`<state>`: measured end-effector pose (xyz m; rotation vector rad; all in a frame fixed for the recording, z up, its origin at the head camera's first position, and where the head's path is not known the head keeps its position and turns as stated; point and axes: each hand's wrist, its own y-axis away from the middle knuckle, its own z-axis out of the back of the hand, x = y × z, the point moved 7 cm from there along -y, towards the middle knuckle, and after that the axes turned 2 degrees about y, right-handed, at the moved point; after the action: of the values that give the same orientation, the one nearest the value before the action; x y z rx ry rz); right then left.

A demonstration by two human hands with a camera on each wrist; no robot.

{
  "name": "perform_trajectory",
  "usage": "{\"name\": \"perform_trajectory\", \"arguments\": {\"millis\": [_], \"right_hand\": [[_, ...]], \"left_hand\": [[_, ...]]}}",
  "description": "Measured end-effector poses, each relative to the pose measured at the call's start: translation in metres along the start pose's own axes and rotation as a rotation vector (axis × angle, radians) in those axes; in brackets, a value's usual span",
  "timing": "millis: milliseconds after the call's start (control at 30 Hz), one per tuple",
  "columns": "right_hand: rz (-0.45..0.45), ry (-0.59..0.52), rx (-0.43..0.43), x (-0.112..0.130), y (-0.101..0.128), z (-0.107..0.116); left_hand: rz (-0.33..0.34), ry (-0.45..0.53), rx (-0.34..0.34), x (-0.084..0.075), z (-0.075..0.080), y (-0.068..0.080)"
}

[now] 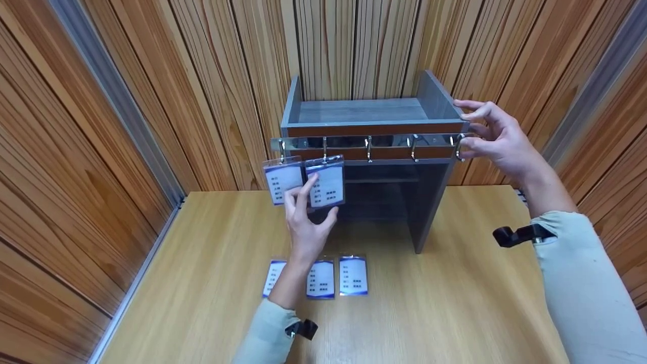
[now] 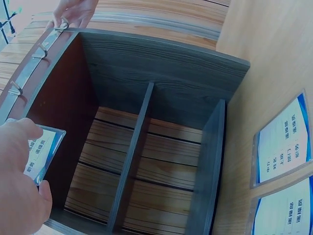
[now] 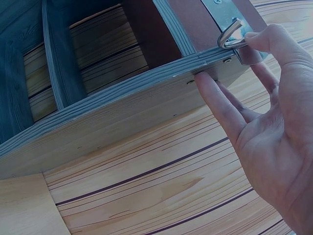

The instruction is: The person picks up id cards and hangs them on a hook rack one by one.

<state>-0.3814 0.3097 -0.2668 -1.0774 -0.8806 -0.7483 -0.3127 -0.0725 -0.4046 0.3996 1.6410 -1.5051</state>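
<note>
Three wood-panelled walls [image 1: 323, 50] enclose one table [image 1: 470, 303]. Its back edge runs along the rear wall; its left edge runs beside a metal strip at the foot of the left wall.

One dark shelf unit [image 1: 429, 202] stands toward the back of the table, with two boards inside and an open top tray. Tabletop stretches out on both sides of it and widely in front, most of all to the front right.

Two sleeves [image 1: 581, 283] reach in, each with one black bracket [image 1: 518, 235] at the wrist. The right hand [image 1: 498, 134] is at the unit's right front corner, fingers extended with fingertips against the outer side, thumb beside the end hook. The left hand [image 1: 306, 222] is loosely spread rather than clenched: its index finger touches the front of a card, and its thumb is apart, near that card's lower right corner.

One metal rail [image 1: 346, 142] crosses the unit's front, bearing five hooks [image 1: 369, 151].

There are five badge cards. The first card [image 1: 283, 178] hangs at the leftmost hook. The touched card [image 1: 331, 187] is at the second hook, edge against its neighbour; how its slot sits there is too small to tell. Three lower cards [image 1: 353, 283] lie in a row on the table, spaced slightly apart, the leftmost partly behind the left forearm.
</note>
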Motion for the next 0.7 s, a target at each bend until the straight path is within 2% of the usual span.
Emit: {"name": "perform_trajectory", "arguments": {"millis": [333, 700], "right_hand": [[0.007, -0.001, -0.005, 0.001, 0.001, 0.002], [-0.006, 0.030, -0.014, -0.001, 0.000, 0.001]], "left_hand": [[0.017, 0.020, 0.050, 0.009, 0.005, 0.008], [0.003, -0.022, 0.084, 0.014, 0.015, 0.019]]}}
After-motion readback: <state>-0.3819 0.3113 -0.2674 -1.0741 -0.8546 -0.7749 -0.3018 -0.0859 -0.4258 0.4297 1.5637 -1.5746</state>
